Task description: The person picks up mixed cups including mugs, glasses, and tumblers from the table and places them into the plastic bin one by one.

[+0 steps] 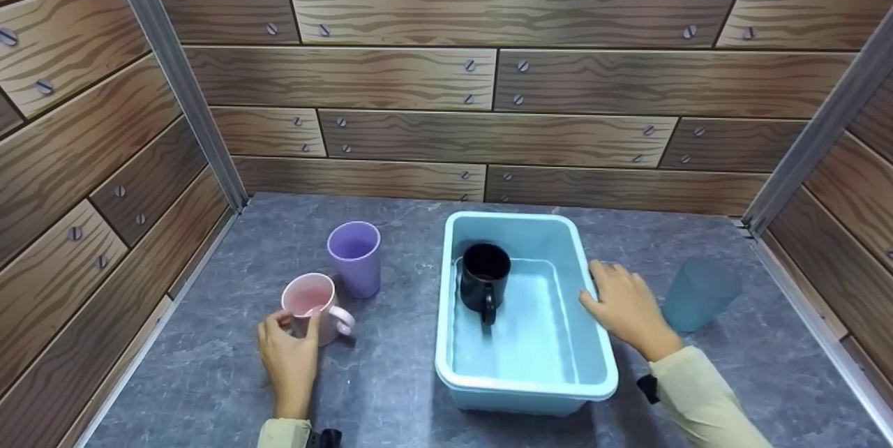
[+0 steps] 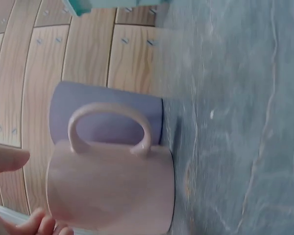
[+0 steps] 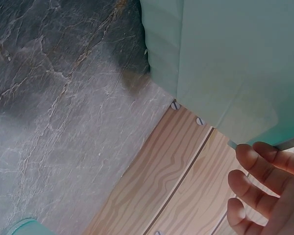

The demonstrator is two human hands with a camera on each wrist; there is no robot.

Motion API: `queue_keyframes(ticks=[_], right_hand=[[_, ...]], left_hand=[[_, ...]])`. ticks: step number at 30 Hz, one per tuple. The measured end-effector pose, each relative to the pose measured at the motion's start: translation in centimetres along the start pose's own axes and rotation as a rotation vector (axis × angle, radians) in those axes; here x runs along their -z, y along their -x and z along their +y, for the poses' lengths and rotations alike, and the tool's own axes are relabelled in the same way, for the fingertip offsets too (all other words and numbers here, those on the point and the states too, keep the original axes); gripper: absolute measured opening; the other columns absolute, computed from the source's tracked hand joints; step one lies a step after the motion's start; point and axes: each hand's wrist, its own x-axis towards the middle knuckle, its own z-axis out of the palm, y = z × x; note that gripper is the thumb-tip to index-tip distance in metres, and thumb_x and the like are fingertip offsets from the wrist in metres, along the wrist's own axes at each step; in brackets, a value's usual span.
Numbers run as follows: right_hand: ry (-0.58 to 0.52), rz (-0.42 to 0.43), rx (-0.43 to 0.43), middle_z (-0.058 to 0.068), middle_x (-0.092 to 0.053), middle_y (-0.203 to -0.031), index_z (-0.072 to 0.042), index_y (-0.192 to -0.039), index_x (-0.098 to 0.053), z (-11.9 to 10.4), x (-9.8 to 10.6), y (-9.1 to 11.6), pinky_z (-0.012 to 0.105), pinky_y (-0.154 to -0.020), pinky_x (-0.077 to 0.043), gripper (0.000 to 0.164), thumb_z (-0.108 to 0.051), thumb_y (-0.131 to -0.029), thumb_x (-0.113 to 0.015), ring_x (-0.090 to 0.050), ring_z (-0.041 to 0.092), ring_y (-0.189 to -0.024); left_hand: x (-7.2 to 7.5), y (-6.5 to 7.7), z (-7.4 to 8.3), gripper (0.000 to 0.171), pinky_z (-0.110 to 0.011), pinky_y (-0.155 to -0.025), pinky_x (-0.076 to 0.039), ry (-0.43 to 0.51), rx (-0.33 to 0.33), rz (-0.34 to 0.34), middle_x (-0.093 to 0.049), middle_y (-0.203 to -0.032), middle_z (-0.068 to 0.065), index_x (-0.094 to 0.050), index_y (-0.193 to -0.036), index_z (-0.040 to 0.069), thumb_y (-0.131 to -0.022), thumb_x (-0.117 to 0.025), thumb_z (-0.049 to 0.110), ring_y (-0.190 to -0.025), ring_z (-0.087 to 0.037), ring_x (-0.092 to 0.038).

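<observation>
A pink mug point(image 1: 317, 308) stands upright on the left, its handle pointing right. My left hand point(image 1: 289, 350) is at the mug's near-left rim, thumb and fingers spread apart. In the left wrist view the thumb point(image 2: 10, 160) is just above the pink mug point(image 2: 110, 188), with fingertips close to the rim. Just behind stands a purple cup point(image 1: 359, 263). A light blue plastic basin point(image 1: 527, 386) holds a black mug point(image 1: 485, 277), handle toward me. My right hand point(image 1: 624, 305) grips the basin's right rim, thumb over the edge and fingers point(image 3: 255, 161) curled against the outside.
A translucent blue cup point(image 1: 700, 298) stands right of my right hand. The grey marble-patterned table point(image 1: 391, 378) is enclosed by wood-patterned walls point(image 1: 502, 78) at the back and both sides, with metal corner posts point(image 1: 178, 78).
</observation>
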Motion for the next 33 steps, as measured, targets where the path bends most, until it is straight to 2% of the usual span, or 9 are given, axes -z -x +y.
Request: queue_keyframes(ticks=[3,7,10,15,20,25,29,31,33], right_hand=[[0.004,-0.005,-0.001,0.018,-0.065,-0.098,0.0,-0.113,-0.056,0.0,0.0,0.1,0.053,-0.076,-0.043,0.038,-0.029,-0.088,-0.056,-0.058,0.036,-0.091],[0.006,-0.007,0.0,0.02,-0.065,-0.102,0.001,-0.116,-0.055,0.1,0.0,0.1,0.055,-0.079,-0.043,0.041,-0.029,-0.088,-0.055,-0.058,0.038,-0.094],[0.009,-0.005,0.003,0.019,-0.064,-0.098,0.0,-0.113,-0.056,0.1,0.0,0.1,0.053,-0.076,-0.043,0.038,-0.028,-0.088,-0.055,-0.058,0.036,-0.09],[0.013,0.016,0.019,0.01,-0.06,-0.08,-0.005,-0.1,-0.056,0.1,0.0,0.0,0.047,-0.065,-0.04,0.026,-0.026,-0.086,-0.056,-0.054,0.029,-0.076],[0.014,0.02,0.026,0.009,-0.059,-0.079,-0.005,-0.099,-0.055,0.1,0.1,-0.1,0.047,-0.064,-0.04,0.025,-0.026,-0.085,-0.057,-0.054,0.029,-0.075],[0.011,0.024,0.029,0.012,-0.062,-0.083,-0.003,-0.102,-0.056,0.1,0.2,-0.1,0.05,-0.068,-0.041,0.028,-0.026,-0.085,-0.057,-0.056,0.032,-0.079],[0.01,0.018,0.027,0.014,-0.063,-0.088,-0.002,-0.105,-0.056,0.1,0.2,0.0,0.051,-0.07,-0.042,0.032,-0.027,-0.086,-0.057,-0.057,0.033,-0.082],[0.011,0.016,0.024,0.015,-0.063,-0.089,-0.001,-0.106,-0.056,0.1,0.1,0.1,0.052,-0.071,-0.042,0.032,-0.027,-0.086,-0.056,-0.057,0.034,-0.083],[0.013,0.015,0.022,0.015,-0.063,-0.09,-0.001,-0.106,-0.056,0.1,0.1,0.1,0.052,-0.071,-0.042,0.033,-0.027,-0.086,-0.057,-0.057,0.034,-0.083]], left_hand=[[0.1,0.4,0.3,0.024,-0.037,-0.074,-0.044,0.014,0.004,-0.026,-0.063,-0.084,-0.021,-0.063,-0.088,-0.006,-0.075,-0.074,0.011,-0.077,-0.032,-0.061],[-0.1,0.8,0.7,0.017,-0.025,-0.065,-0.047,0.036,0.024,-0.102,-0.07,-0.078,-0.017,-0.068,-0.082,-0.003,-0.079,-0.071,0.013,-0.067,-0.022,-0.065],[-0.4,1.2,0.8,0.018,-0.028,-0.065,-0.047,0.04,0.044,-0.163,-0.071,-0.078,-0.017,-0.07,-0.083,-0.002,-0.083,-0.068,0.016,-0.067,-0.021,-0.065],[-1.1,1.6,0.7,0.024,-0.039,-0.069,-0.045,0.04,0.091,-0.256,-0.07,-0.081,-0.017,-0.071,-0.085,-0.002,-0.088,-0.061,0.02,-0.073,-0.029,-0.063],[-2.1,1.9,0.5,0.027,-0.034,-0.068,-0.041,0.089,0.16,-0.338,-0.069,-0.08,-0.017,-0.069,-0.082,-0.004,-0.089,-0.058,0.02,-0.068,-0.021,-0.055],[-3.2,2.2,0.4,0.023,-0.025,-0.063,-0.036,0.252,0.225,-0.321,-0.061,-0.07,-0.012,-0.062,-0.075,-0.009,-0.086,-0.06,0.011,-0.061,-0.008,-0.042],[-3.8,2.3,0.7,0.021,-0.014,-0.069,-0.039,0.486,0.329,-0.298,-0.069,-0.088,-0.019,-0.064,-0.083,-0.016,-0.087,-0.057,0.005,-0.071,0.006,-0.051],[-4.1,2.3,0.8,0.022,-0.01,-0.074,-0.04,0.625,0.392,-0.297,-0.07,-0.096,-0.017,-0.065,-0.086,-0.016,-0.089,-0.055,0.003,-0.079,0.008,-0.055],[-4.4,2.3,0.9,0.022,-0.012,-0.074,-0.041,0.732,0.442,-0.306,-0.07,-0.089,-0.009,-0.065,-0.08,-0.011,-0.091,-0.052,0.004,-0.078,0.006,-0.055]])
